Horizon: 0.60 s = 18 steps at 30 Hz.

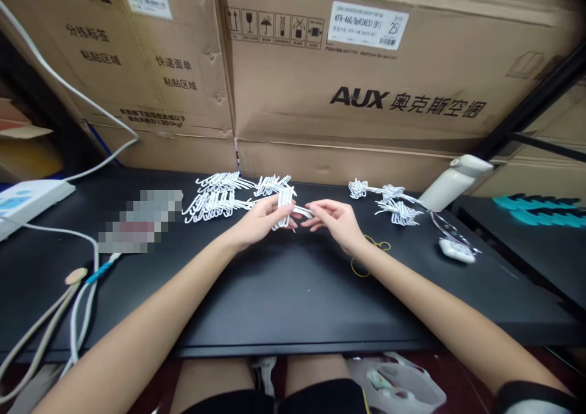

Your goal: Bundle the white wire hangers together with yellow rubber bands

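My left hand is closed around a bundle of white wire hooks above the middle of the black table. My right hand pinches the straight ends of the same bundle from the other side. Just behind my left hand lie rows of white hooks with curved tips, grouped in clusters. More white hook bundles rest to the right, beyond my right hand. Thin yellow bands lie by my right forearm, which partly covers them.
AUX cardboard boxes wall off the table's back edge. On the right are a white bottle, lying tilted, and a small white case. A phone-like slab, cables and a power strip occupy the left.
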Each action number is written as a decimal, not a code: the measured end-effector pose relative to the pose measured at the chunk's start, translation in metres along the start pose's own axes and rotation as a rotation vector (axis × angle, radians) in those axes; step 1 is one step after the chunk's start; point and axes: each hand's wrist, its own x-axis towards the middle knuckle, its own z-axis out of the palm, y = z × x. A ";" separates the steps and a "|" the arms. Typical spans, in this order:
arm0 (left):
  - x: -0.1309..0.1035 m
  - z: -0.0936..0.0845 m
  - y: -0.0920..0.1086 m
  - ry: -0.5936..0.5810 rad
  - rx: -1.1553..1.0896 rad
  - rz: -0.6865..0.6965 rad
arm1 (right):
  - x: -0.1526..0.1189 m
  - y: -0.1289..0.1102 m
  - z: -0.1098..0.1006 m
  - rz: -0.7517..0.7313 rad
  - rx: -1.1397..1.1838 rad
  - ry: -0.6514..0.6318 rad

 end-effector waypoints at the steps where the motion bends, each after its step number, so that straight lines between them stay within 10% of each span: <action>1: 0.001 -0.003 0.002 0.057 -0.032 0.014 | 0.003 0.002 0.000 0.005 0.006 0.046; 6: 0.007 -0.021 0.011 0.289 -0.279 0.012 | 0.022 0.017 0.003 0.038 -0.272 -0.011; 12: 0.003 -0.025 0.011 0.079 -0.087 -0.226 | 0.033 0.021 0.017 -0.181 -0.784 -0.213; 18: -0.001 -0.021 0.013 0.035 0.113 -0.252 | 0.028 0.015 0.012 -0.185 -0.823 -0.265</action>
